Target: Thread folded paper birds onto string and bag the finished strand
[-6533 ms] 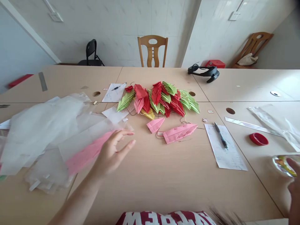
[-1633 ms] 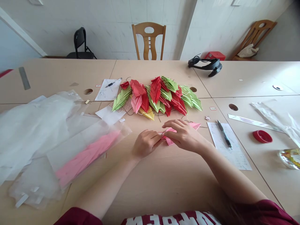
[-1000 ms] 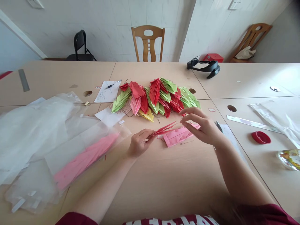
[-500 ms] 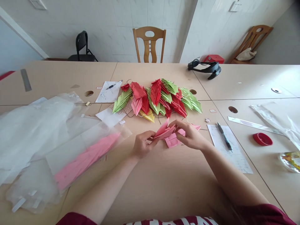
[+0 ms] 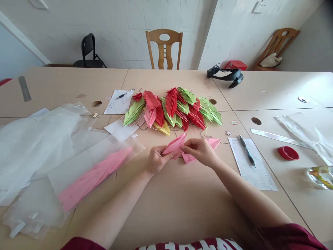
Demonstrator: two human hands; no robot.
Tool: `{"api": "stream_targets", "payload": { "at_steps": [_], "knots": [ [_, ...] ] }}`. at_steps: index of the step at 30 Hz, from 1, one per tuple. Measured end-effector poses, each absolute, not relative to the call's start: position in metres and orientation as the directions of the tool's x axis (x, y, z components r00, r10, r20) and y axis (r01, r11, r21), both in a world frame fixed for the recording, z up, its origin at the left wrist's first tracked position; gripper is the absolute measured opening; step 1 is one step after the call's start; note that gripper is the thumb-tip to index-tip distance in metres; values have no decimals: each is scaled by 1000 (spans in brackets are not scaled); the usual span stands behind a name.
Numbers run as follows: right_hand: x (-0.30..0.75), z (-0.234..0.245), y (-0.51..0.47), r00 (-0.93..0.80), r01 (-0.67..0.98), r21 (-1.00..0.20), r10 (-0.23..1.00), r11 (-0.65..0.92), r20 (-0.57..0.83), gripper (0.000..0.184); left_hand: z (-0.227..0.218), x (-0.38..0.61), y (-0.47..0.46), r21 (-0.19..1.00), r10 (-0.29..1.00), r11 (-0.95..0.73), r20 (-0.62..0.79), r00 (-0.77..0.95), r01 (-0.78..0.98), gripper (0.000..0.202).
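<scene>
Well left of the left fingers, a heap of cloudy plastic bags [image 5: 47,139] spreads over the table [image 5: 156,211]. Nearer, slanting up toward the left hand [image 5: 156,159], a clear bag holds flat pink paper [image 5: 96,178]. The left fingers are closed around the lower left end of a pink folded piece [image 5: 173,144], thumb on the near side, carrying it just above the tabletop. Its long axis runs from the left fingers up and to the right, so its free tip points away from the person and toward the right hand [image 5: 201,151]. The left hand has the fuller grip; the right thumb and forefinger pinch the piece's right edge, coming from the right, though their exact contact is too small to see well. Beyond both sets of fingertips lies a pile of red and green folded paper [image 5: 171,100]. A second pink piece [image 5: 214,142] rests on the table, partly hidden by the right hand. Farther right of the right fingers are a written sheet [image 5: 256,177], a pen [image 5: 247,150] across it, and a red ring [image 5: 288,158].
</scene>
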State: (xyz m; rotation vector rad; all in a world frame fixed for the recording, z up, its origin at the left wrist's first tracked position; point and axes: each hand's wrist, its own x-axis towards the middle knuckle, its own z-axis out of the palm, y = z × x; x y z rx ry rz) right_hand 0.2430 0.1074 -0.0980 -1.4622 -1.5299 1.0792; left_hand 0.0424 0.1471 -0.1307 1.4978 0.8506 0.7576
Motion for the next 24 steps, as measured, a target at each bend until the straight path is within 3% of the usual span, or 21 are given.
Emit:
{"api": "stream_targets", "payload": {
  "at_steps": [6, 13, 18, 24],
  "knots": [
    [254, -89, 111, -29, 373, -928, 1000, 14, 3, 15, -126, 42, 149, 997, 781, 36, -73, 620, 71, 44],
    [280, -71, 113, 83, 244, -969, 994, 44, 67, 15, -126, 37, 150, 993, 738, 68, -116, 665, 97, 43],
    [270, -74, 110, -93, 385, -921, 995, 63, 29, 20, -129, 37, 152, 991, 742, 109, -129, 658, 72, 43],
    [262, -85, 111, -22, 461, -887, 1000, 6, -4, 14, -129, 38, 150, 990, 725, 100, -138, 675, 94, 42]
  ]
}}
